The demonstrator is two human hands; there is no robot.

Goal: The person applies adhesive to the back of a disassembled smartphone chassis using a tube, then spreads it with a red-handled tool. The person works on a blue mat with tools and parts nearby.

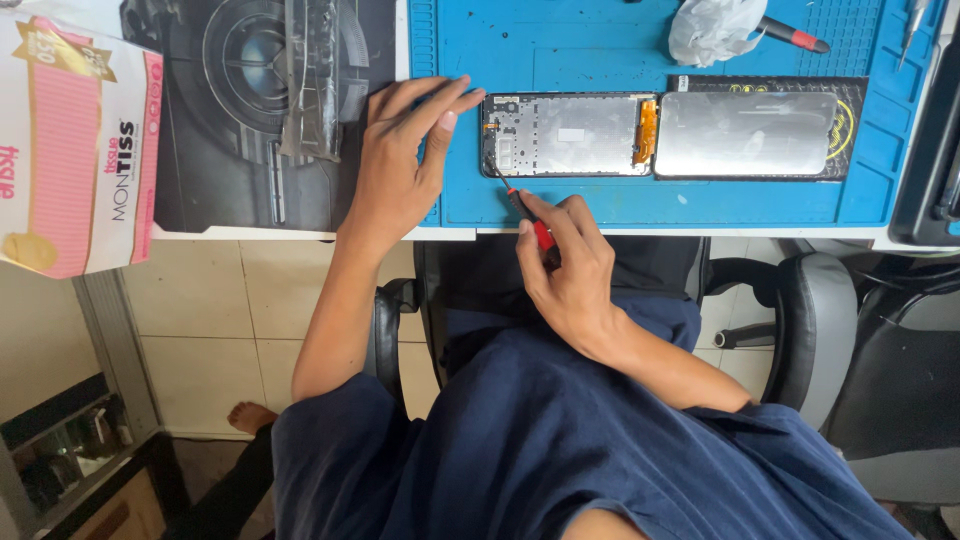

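We see the opened phone frame lying upper centre of the frame on the blue work mat. Our right hand pinches a red-handled screwdriver, its tip touching the frame's lower left corner. Our left hand lies with fingers spread, fingertips pressing the frame's left edge. A detached panel sits just right of the frame, a pink tissue box far left

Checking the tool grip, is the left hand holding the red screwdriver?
No, the right hand holds the red screwdriver; the left hand rests fingertips on the opened phone.
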